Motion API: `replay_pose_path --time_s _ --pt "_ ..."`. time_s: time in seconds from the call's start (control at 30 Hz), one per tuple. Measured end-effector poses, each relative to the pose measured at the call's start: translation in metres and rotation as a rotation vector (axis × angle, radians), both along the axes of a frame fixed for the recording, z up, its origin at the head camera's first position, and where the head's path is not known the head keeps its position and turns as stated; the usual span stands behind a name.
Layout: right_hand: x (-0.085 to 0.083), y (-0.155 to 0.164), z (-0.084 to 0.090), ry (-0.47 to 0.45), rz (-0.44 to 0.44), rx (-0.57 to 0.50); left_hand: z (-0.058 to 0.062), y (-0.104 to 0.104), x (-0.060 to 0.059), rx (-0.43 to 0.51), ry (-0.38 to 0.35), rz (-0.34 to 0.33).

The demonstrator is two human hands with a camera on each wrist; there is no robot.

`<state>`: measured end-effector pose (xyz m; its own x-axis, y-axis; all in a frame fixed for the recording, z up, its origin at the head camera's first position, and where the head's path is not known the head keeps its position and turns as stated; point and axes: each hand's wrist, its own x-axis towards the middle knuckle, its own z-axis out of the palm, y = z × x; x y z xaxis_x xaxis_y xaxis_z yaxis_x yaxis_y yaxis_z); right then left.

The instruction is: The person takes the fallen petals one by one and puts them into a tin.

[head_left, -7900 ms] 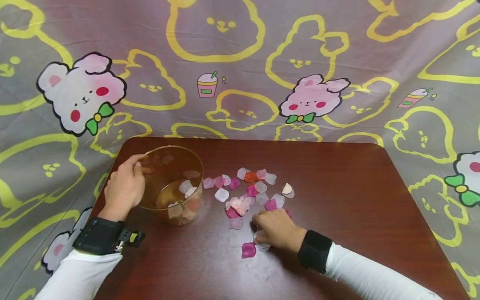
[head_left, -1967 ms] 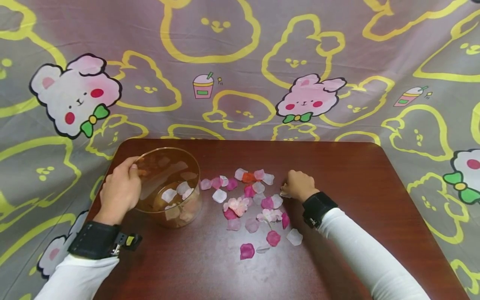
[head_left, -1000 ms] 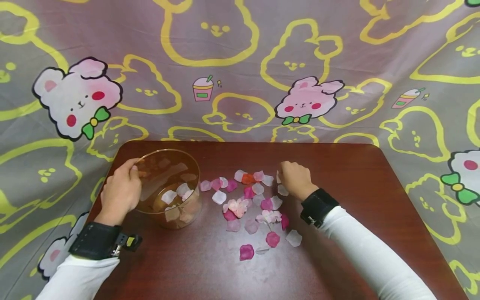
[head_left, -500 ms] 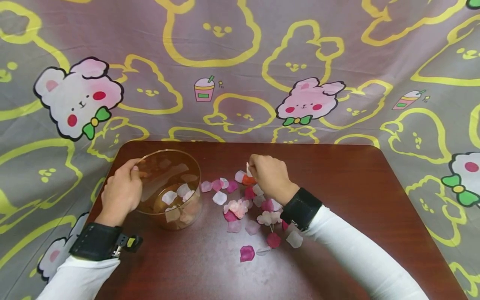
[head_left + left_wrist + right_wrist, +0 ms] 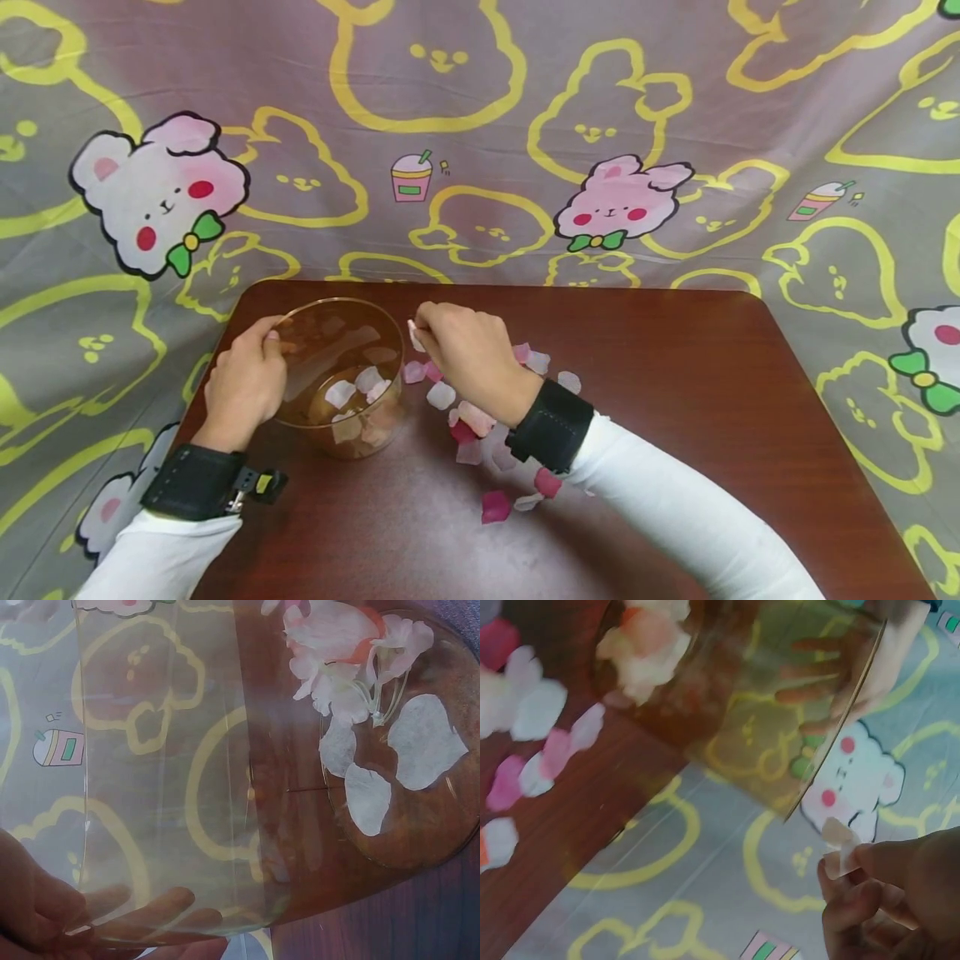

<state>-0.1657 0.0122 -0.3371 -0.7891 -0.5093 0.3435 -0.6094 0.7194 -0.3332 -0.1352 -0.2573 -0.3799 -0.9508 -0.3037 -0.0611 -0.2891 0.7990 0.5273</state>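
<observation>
My left hand (image 5: 247, 375) grips the rim of a clear amber tub (image 5: 341, 425) at the left of the table, thumb on the outside near me and fingers behind the wall. Inside lie white petals (image 5: 426, 742) and pale pink blossoms (image 5: 337, 660) with thin stems. My right hand (image 5: 476, 354) is just right of the tub's rim, above the table. Between thumb and finger it pinches a pale petal (image 5: 841, 847), clearest in the right wrist view. Loose petals, such as a magenta petal (image 5: 496, 507), lie below; the right hand and forearm hide some.
The dark red-brown table (image 5: 660, 375) carries the scattered petals around its middle. Among them are a white petal (image 5: 441, 395) near the tub and another whitish petal (image 5: 569, 382) farther right. A cartoon-printed cloth (image 5: 480, 150) hangs behind and beside the table.
My right hand picked up a pale petal at the right side of the scattered petals and has carried it left toward the tub's rim. My left hand keeps its hold on the tub.
</observation>
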Motion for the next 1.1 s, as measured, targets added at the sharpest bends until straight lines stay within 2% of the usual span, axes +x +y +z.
replay_pose_path --time_s 0.27,0.6,0.8,1.1 --pt "0.016 -0.03 -0.004 0.024 0.089 0.039 -0.001 -0.001 0.001 0.007 -0.003 -0.005" --pt "0.024 -0.037 -0.017 0.059 0.085 0.173 -0.002 -0.001 0.001 0.006 0.011 -0.01" --pt "0.018 -0.027 -0.014 0.055 0.07 0.123 0.0 -0.001 0.001 0.005 0.013 -0.015" --pt "-0.009 -0.001 -0.013 0.009 -0.019 0.025 0.0 -0.001 0.001 0.004 0.006 -0.015"
